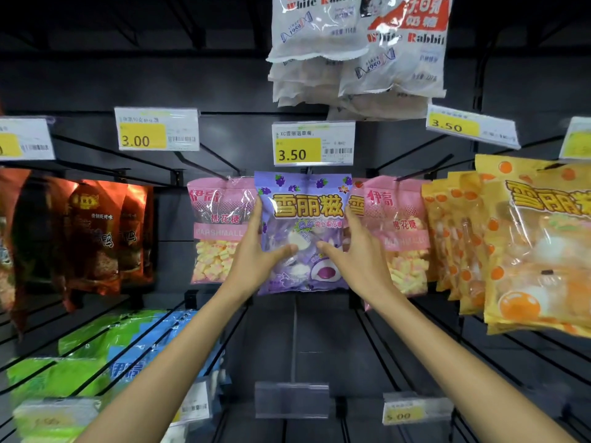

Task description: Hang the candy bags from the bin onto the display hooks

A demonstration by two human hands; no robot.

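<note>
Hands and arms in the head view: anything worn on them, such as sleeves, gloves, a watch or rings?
Nothing is worn that shows. The left hand and right hand are bare, without gloves or visible rings. Both forearms are uncovered down to the frame's bottom edge, with no sleeve, watch or wristband in view.

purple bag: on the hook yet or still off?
Cannot tell. The purple bag sits upright just under the 3.50 price tag, gripped by the left hand and right hand, but its top edge hides the hook.
</note>
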